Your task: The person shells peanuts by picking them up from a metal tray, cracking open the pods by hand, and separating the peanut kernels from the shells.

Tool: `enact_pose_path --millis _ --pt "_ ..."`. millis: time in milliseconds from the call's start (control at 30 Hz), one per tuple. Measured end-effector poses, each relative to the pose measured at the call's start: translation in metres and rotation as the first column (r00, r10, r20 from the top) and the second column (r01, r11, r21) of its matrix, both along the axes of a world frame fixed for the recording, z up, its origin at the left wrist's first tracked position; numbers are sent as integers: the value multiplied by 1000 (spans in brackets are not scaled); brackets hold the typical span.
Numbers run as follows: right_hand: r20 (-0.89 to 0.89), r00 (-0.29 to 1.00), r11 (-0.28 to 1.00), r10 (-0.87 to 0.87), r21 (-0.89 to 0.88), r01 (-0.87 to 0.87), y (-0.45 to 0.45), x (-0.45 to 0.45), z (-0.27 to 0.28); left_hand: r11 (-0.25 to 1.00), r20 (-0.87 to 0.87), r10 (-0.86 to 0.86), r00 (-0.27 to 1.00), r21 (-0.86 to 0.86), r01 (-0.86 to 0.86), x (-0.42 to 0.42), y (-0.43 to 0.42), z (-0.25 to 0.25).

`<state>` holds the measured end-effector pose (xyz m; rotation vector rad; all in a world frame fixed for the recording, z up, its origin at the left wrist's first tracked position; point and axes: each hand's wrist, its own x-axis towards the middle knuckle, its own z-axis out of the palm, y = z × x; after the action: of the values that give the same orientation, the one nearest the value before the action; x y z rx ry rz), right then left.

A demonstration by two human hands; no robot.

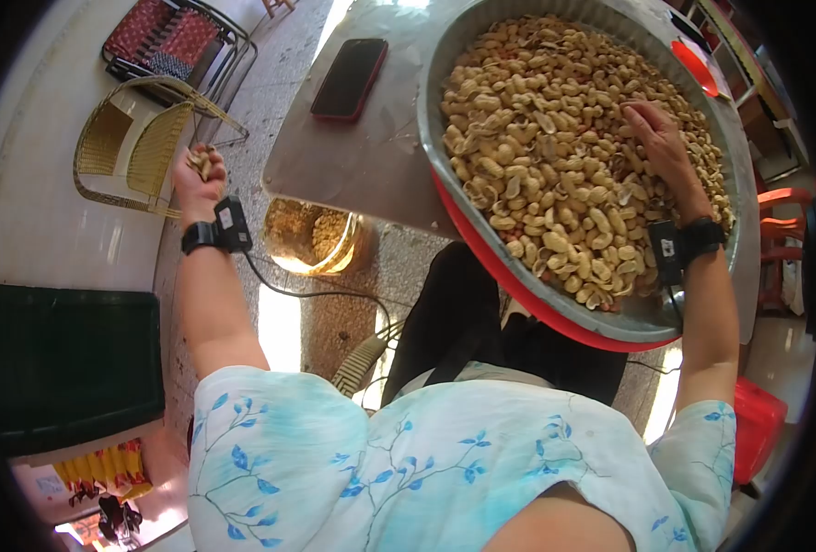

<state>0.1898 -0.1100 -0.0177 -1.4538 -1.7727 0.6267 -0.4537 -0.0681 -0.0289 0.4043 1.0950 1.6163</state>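
Observation:
My left hand (202, 184) is held out to the left, away from the table, with its fingers curled around a few peanuts (199, 164); whether they are whole or only shells is unclear. On the right, my right hand (663, 145) rests on the heap of peanuts (541, 138), fingers reaching over them and their tips partly hidden. The heap fills a wide metal basin (433, 110), with a red basin (481, 241) under it. Below my left hand's side of the table, a bucket (283, 262) holds pale pieces that look like peanut shells.
A phone (350, 79) lies on the grey table (371, 166) left of the basin. A wicker chair (155, 152) and a folding chair (164, 41) stand at the left. A cable (325, 294) runs from my left wrist. A red plate (695, 67) sits beyond the basin.

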Motion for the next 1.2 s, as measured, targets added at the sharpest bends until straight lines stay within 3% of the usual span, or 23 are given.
enact_pose_path --millis 33,67,133,167,233,267,333,467,500,567,633,700,733,867,933,1000,1133,1200 --pt "-24 1000 1000 -2 -21 1 0 1 -2 997 -16 31 999 -64 -32 -15 -6 -26" --pt "1 1000 999 -17 -42 17 0 2 -1 990 77 89 993 -116 -80 -26 -11 -53" --pt "-13 1000 999 -15 -32 15 0 2 -5 911 -14 329 944 -259 -322 -12 -20 -79" --pt "-25 1000 1000 -12 -15 12 0 2 -6 882 44 386 922 -310 -354 -23 -17 -102" --pt "54 998 1000 -14 -8 14 0 3 -5 940 43 227 973 -270 -207 -65 -11 -161" --pt "51 998 1000 -29 -10 30 0 2 -5 939 43 227 973 -274 -207 -51 -17 -150" --pt "42 998 999 -45 -14 46 2 5 -9 825 -167 223 961 -493 -277 -6 -35 -112" --pt "48 999 1000 -23 22 22 3 4 -9 877 -205 41 978 -461 -134 -42 -32 -136" --pt "49 998 999 -29 19 28 3 3 -9 885 -224 49 973 -442 -146 -39 -34 -127" --pt "251 968 987 -18 162 -24 3 3 -7 906 -218 43 975 -403 -130 -26 -34 -100" --pt "161 987 990 8 135 -30 1 -2 -6 937 -140 31 990 -342 -78 -27 -23 -70" --pt "93 996 1000 -10 -8 11 -3 -5 1 971 -97 -47 994 -238 23 -9 -14 -19" --pt "186 982 995 15 95 -33 -3 -3 2 991 -109 -75 991 -120 61 17 -15 10" --pt "187 981 999 45 -28 -40 -9 -5 14 920 -330 -270 904 188 344 125 -24 110" --pt "204 979 998 22 -70 -7 -12 -6 20 700 -531 -521 669 183 691 157 -22 131" --pt "344 939 996 5 -89 27 -15 -5 19 389 -755 -582 303 69 919 215 -32 142" --pt "418 909 988 -3 -142 69 -24 -7 28 385 -685 -726 65 -326 863 312 -48 122" --pt "412 911 973 7 -214 89 -33 -12 43 443 -747 -646 -154 -531 722 337 -43 109"
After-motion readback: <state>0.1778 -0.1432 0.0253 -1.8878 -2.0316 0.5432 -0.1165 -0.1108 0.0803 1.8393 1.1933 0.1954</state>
